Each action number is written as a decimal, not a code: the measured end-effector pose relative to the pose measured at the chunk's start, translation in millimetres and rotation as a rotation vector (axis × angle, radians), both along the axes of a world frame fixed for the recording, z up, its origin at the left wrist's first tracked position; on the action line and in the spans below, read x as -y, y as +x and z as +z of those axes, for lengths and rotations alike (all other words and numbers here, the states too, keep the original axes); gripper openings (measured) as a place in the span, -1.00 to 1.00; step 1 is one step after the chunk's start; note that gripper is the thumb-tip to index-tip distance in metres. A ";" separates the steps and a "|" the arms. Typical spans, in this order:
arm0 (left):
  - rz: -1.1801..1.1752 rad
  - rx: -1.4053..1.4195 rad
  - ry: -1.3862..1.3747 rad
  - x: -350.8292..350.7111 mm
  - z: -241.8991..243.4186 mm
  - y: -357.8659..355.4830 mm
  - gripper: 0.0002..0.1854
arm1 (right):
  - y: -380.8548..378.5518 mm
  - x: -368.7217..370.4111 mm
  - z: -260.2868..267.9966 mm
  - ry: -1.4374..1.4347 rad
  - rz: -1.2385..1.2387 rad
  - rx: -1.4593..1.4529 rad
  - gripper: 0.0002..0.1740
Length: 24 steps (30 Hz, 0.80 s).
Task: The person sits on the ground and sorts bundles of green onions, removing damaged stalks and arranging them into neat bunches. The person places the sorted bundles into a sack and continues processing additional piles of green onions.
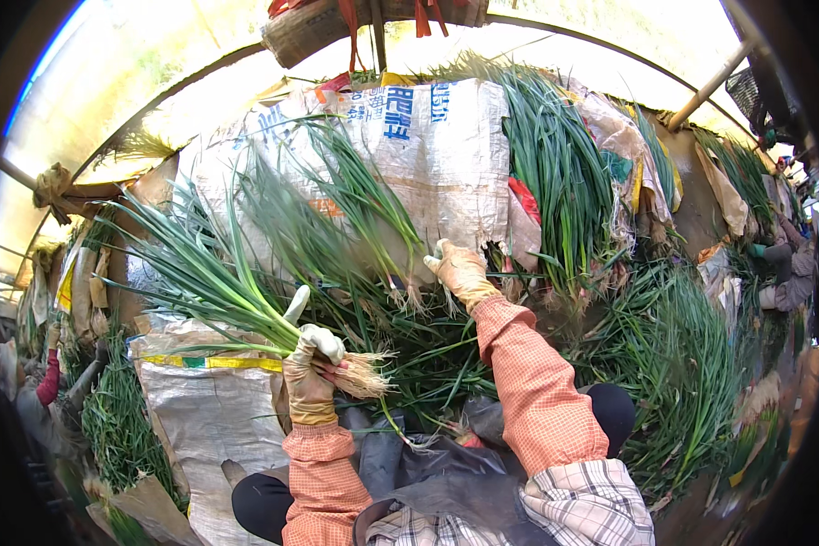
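Note:
My gloved left hand (314, 362) is closed around a bunch of green onions (266, 310), its pale roots pointing right and its long leaves fanning out to the upper left. My gloved right hand (458, 269) is raised at the lower edge of a white woven sack (450, 157); its fingers are partly bent, and I see nothing held in them. Just left of it, a few loose green onions (375, 205) lie against the sack with their roots down. More leaves beside these are blurred. One thin onion (396, 423) hangs below my left hand.
A thick bundle of green onions (559, 184) leans right of the sack, above a large heap (682, 362). Another woven sack (211, 409) lies at lower left. Co-workers sit at the far right (792, 266) and far left (48, 389). A pole (710, 85) crosses at upper right.

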State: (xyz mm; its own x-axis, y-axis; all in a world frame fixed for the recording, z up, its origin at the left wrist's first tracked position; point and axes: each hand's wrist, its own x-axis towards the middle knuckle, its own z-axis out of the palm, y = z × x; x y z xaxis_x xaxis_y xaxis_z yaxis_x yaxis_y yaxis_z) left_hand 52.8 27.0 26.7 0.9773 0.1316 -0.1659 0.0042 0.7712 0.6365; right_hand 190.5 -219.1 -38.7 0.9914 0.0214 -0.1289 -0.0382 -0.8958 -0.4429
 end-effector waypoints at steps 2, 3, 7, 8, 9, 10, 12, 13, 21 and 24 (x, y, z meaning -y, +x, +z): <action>-0.087 0.104 -0.105 18.6 3.4 7.4 -0.38 | 10.1 -2.2 -8.0 -0.116 0.104 -0.134 -0.58; -0.066 0.038 -0.041 29.1 1.8 10.0 -0.43 | 8.2 -5.2 -9.4 -0.180 0.161 -0.180 -0.61; -0.022 -0.339 0.305 40.1 -20.6 31.1 -0.62 | -28.0 -22.7 6.0 0.087 0.224 0.006 -0.58; -0.087 -0.393 0.307 42.2 -29.7 35.8 -0.67 | -44.5 -29.2 12.2 0.120 0.365 -0.042 -0.58; -0.179 -0.598 0.517 39.8 -37.1 37.8 -0.72 | -58.4 -33.7 18.7 0.236 0.553 0.041 -0.58; -0.081 -0.492 0.414 42.8 -45.2 39.6 -0.74 | -63.4 -33.1 23.8 0.376 0.728 -0.168 -0.49; -0.077 -0.537 0.460 37.8 -53.9 34.6 -0.80 | -69.3 -38.7 28.3 0.629 0.398 -0.547 -0.31; -0.072 -0.530 0.434 36.5 -56.4 31.0 -0.86 | -66.0 -42.0 27.1 0.818 0.109 -0.747 -0.25; 0.030 -0.410 0.097 37.3 -62.0 -17.5 -0.54 | -78.2 -114.5 -10.5 1.590 -0.304 -0.700 -0.71; 0.046 -0.480 0.193 37.6 -70.4 -22.1 -0.71 | -92.1 -114.4 -7.7 1.850 -0.521 -0.722 -0.71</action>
State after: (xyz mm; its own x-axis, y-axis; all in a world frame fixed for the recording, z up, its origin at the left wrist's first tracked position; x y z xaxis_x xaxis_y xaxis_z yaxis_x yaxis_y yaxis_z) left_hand 30.6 -10.6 -43.6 0.7894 0.2448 -0.5629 0.3002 0.6460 0.7019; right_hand 98.4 -104.7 -46.4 0.7364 0.3502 -0.5788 -0.6340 0.6559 -0.4097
